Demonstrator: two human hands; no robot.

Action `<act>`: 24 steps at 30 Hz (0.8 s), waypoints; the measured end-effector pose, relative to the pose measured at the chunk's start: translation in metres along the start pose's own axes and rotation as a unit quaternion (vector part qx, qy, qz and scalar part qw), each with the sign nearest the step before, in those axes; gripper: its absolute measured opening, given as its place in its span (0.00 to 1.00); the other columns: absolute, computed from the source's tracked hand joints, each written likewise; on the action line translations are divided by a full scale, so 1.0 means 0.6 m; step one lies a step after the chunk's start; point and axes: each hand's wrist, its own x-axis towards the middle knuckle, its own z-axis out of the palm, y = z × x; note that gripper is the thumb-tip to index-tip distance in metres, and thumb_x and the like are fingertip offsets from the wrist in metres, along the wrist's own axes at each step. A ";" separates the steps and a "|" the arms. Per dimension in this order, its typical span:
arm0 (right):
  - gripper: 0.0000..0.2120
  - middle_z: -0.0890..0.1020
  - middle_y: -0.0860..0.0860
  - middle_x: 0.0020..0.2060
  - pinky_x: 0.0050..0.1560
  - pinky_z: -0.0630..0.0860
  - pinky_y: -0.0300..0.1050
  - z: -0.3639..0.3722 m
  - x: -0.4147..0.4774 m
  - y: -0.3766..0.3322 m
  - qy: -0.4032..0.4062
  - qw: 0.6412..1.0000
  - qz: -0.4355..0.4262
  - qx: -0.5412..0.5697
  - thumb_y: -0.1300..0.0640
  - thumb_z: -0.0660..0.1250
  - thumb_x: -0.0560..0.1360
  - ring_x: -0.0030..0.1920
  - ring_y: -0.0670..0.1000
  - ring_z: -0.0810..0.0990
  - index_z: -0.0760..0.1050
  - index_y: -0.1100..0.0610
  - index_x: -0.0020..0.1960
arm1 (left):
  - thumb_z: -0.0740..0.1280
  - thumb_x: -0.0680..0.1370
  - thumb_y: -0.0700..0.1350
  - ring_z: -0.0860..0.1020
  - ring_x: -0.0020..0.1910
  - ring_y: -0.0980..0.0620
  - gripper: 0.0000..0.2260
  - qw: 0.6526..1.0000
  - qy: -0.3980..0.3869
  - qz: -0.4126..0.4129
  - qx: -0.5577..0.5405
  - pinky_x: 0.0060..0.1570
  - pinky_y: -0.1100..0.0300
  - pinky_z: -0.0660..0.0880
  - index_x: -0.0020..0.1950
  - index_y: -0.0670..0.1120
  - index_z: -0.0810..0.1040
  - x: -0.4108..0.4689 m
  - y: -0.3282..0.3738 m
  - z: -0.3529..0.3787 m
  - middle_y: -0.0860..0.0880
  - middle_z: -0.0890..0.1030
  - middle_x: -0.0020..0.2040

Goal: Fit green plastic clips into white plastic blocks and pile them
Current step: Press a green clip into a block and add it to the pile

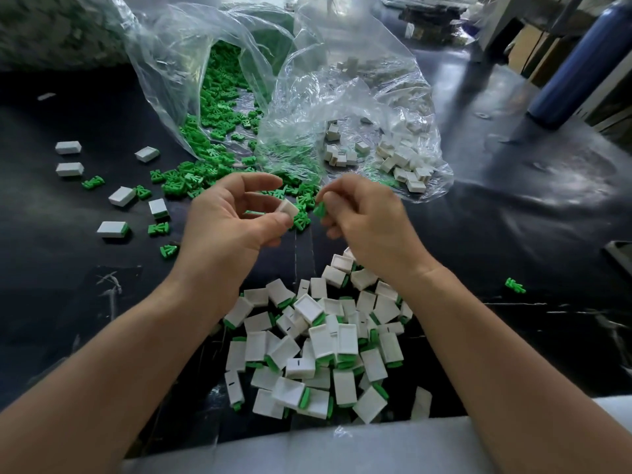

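My left hand (225,217) pinches a small white block (288,210) between thumb and fingertips. My right hand (366,217) pinches a green clip (320,209) just to the right of that block, a small gap between them. Loose green clips (219,131) spill from an open clear bag onto the black table. Empty white blocks (403,159) lie inside a second clear bag at the right. A pile of white blocks with green clips fitted (318,347) lies near the table's front edge, under my wrists.
A few white blocks (121,196) and stray green clips (158,229) lie scattered at the left. One green clip (515,286) lies alone at the right. A dark blue bottle (578,63) stands far right. White foam (342,446) lines the front edge.
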 end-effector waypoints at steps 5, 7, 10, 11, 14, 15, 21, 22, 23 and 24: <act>0.11 0.79 0.48 0.33 0.30 0.70 0.29 0.004 -0.004 -0.006 0.010 0.992 0.027 0.127 0.63 0.61 0.78 0.29 0.39 0.78 0.72 0.50 0.40 | 0.72 0.68 0.35 0.80 0.35 0.57 0.12 1.000 -0.016 -0.003 0.010 0.34 0.65 0.77 0.44 0.51 0.78 -0.002 0.001 0.003 0.53 0.82 0.34; 0.10 0.80 0.48 0.33 0.30 0.71 0.30 0.006 -0.006 -0.009 -0.001 0.990 0.023 0.137 0.63 0.61 0.78 0.30 0.41 0.79 0.73 0.51 0.41 | 0.72 0.68 0.35 0.80 0.34 0.58 0.12 1.000 -0.021 -0.004 0.019 0.34 0.65 0.77 0.44 0.50 0.78 -0.003 0.001 0.003 0.55 0.82 0.32; 0.09 0.80 0.50 0.33 0.31 0.71 0.31 0.008 -0.009 -0.010 -0.014 0.991 0.017 0.133 0.63 0.61 0.78 0.30 0.42 0.79 0.73 0.51 0.41 | 0.72 0.69 0.35 0.79 0.33 0.59 0.11 0.999 -0.026 -0.003 0.029 0.34 0.65 0.77 0.44 0.50 0.78 -0.003 0.001 0.002 0.55 0.82 0.32; 0.09 0.80 0.50 0.33 0.31 0.71 0.30 0.009 -0.010 -0.010 -0.018 0.991 0.016 0.133 0.63 0.61 0.78 0.30 0.42 0.79 0.73 0.51 0.41 | 0.72 0.69 0.35 0.79 0.33 0.59 0.11 0.999 -0.026 -0.002 0.031 0.34 0.65 0.77 0.44 0.50 0.79 -0.003 0.001 0.001 0.55 0.82 0.32; 0.09 0.80 0.49 0.32 0.29 0.70 0.30 0.008 -0.010 -0.010 -0.034 0.991 0.010 0.129 0.63 0.61 0.78 0.28 0.41 0.78 0.72 0.51 0.41 | 0.72 0.69 0.35 0.79 0.33 0.59 0.11 0.999 -0.022 0.000 0.038 0.34 0.65 0.77 0.44 0.50 0.79 -0.002 -0.001 0.001 0.56 0.82 0.32; 0.09 0.80 0.48 0.32 0.29 0.70 0.30 0.008 -0.010 -0.010 -0.040 0.991 0.009 0.124 0.63 0.61 0.78 0.28 0.41 0.78 0.73 0.51 0.41 | 0.72 0.69 0.35 0.79 0.33 0.60 0.11 0.999 -0.021 0.000 0.040 0.34 0.66 0.77 0.44 0.50 0.79 -0.002 -0.001 0.000 0.56 0.82 0.32; 0.10 0.79 0.47 0.31 0.30 0.71 0.32 0.009 -0.011 -0.009 -0.052 0.995 0.011 0.087 0.61 0.62 0.78 0.28 0.41 0.78 0.72 0.50 0.39 | 0.72 0.68 0.35 0.79 0.32 0.60 0.12 0.999 -0.027 0.008 0.044 0.33 0.66 0.77 0.44 0.51 0.79 -0.002 -0.001 -0.001 0.56 0.81 0.31; 0.11 0.80 0.48 0.31 0.31 0.72 0.34 0.008 -0.012 -0.009 -0.049 0.996 0.003 0.071 0.60 0.62 0.77 0.29 0.42 0.78 0.72 0.49 0.39 | 0.72 0.67 0.36 0.79 0.32 0.59 0.12 0.999 -0.026 0.009 0.042 0.33 0.66 0.77 0.44 0.51 0.79 -0.002 -0.001 -0.001 0.55 0.81 0.31; 0.11 0.80 0.48 0.32 0.33 0.75 0.37 0.007 -0.012 -0.009 -0.046 0.997 -0.006 0.054 0.60 0.63 0.77 0.30 0.44 0.79 0.72 0.49 0.38 | 0.72 0.67 0.36 0.79 0.32 0.59 0.12 0.999 -0.025 0.009 0.041 0.33 0.66 0.77 0.44 0.51 0.79 -0.003 -0.001 -0.001 0.55 0.81 0.31; 0.11 0.80 0.49 0.32 0.35 0.78 0.42 0.006 -0.013 -0.009 -0.043 0.998 -0.014 0.040 0.59 0.63 0.77 0.31 0.45 0.79 0.72 0.48 0.38 | 0.73 0.66 0.37 0.79 0.33 0.59 0.12 0.999 -0.025 0.008 0.040 0.33 0.66 0.77 0.44 0.51 0.79 -0.003 -0.001 -0.001 0.55 0.81 0.31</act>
